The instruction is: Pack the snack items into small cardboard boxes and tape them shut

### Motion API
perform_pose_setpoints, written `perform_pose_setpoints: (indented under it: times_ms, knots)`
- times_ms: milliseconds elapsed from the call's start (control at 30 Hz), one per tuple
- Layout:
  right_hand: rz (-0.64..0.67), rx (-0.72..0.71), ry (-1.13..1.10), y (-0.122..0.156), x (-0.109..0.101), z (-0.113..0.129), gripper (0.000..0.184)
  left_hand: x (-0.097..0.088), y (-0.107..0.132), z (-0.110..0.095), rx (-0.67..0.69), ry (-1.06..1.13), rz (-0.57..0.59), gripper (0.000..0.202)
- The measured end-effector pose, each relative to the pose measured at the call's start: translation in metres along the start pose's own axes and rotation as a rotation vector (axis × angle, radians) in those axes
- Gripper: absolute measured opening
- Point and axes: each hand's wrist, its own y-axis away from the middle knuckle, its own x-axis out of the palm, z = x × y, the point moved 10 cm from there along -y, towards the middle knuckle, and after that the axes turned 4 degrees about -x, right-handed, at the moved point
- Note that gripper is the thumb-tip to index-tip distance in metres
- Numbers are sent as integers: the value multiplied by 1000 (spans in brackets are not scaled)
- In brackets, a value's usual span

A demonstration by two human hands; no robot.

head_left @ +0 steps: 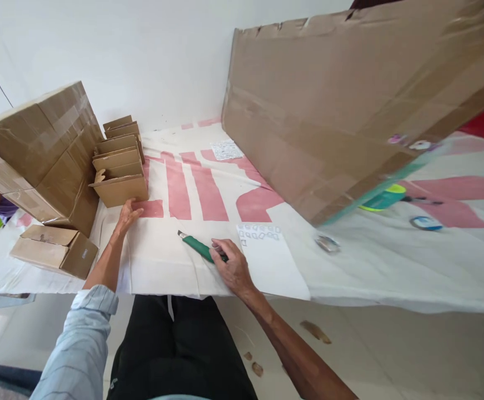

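A: Where is the green-handled utility knife [198,247] with the dark tip?
B: Just ahead and to the left of the right hand [234,266], pointing away from it toward the space in front of the left hand [126,218]. Its rear end sits under the right hand's thumb and fingers.
A: So is the right hand gripping it?
B: The fingers are bent and touch the handle, but I can't tell whether they grip it firmly or just rest there.
A: And the left?
B: Loosely spread and holding nothing, its fingertips at the lower corner of the nearest small box in a row of open brown cardboard boxes [119,193]. That row runs away beyond the left hand.
A: How are the arms set?
B: The left one, in a pale blue sleeve [86,328], reaches forward over the table edge. The right forearm is bare and slants in from the lower right, the back of the hand upward.
A: What else is close?
B: A white paper sheet with small drawn outlines [273,266] lies just right of the right hand. A small closed brown carton [54,250] stands left of the left forearm.
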Motion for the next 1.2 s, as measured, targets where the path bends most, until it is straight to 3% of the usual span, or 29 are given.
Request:
perform_pose_setpoints:
  times_ms: [100, 267, 367, 467, 700, 867, 967, 1033, 1133, 1200]
  knots:
    - [-59, 93, -169, -4, -10, -8, 31, 7, 39, -2, 5, 39, 40, 53]
    - [-91, 241, -351, -3, -18, 2, 41, 15, 118, 3, -15, 143, 64, 50]
    - [-60, 377, -503, 7, -12, 17, 46, 23, 164, 5, -22, 219, 80, 47]
    - [-4, 406, -655, 19, -2, 48, 47, 29, 201, 3, -32, 282, 84, 44]
    - [57, 396, -832, 47, 16, 115, 45, 30, 247, -18, -61, 456, 161, 39]
    - [72, 270, -663, 45, 8, 135, 48, 13, 261, -30, -13, 386, 125, 35]
    - [31, 181, -431, 40, -1, 124, 53, -16, 269, -37, 64, 282, 12, 29]
    - [20, 148, -298, 38, -1, 109, 50, -54, 276, -45, 160, 191, -148, 24]
    - [-20, 71, -130, 35, 1, 84, 39, -136, 286, -46, 255, -9, -492, 22]
    - [-51, -31, -7, 33, 1, 72, 37, -200, 286, -31, 177, -160, -720, 28]
